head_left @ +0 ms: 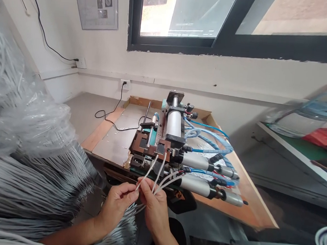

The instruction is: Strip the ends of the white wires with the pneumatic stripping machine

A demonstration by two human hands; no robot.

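Note:
My left hand (121,200) pinches a thin white cable (149,170) between thumb and forefinger. Close beside it, my right hand (153,200) is closed round several such cables, whose ends fan out above the fingers. Two of the cables point up to the front of a pneumatic machine (152,146) with brown blocks and silver cylinders. The others bend right in front of the lower cylinder, and one seems to show reddish wire at its tip. Whether the cable tips touch the machine I cannot tell. Lower cable lengths hang beneath my hands.
Large bundles of grey cables (30,191) under clear plastic (27,101) fill the left side. Blue air hoses (215,141) loop right of the machine. A wood-edged workbench (249,180) carries small white scraps. A shelf at right holds a large clear bottle (301,113).

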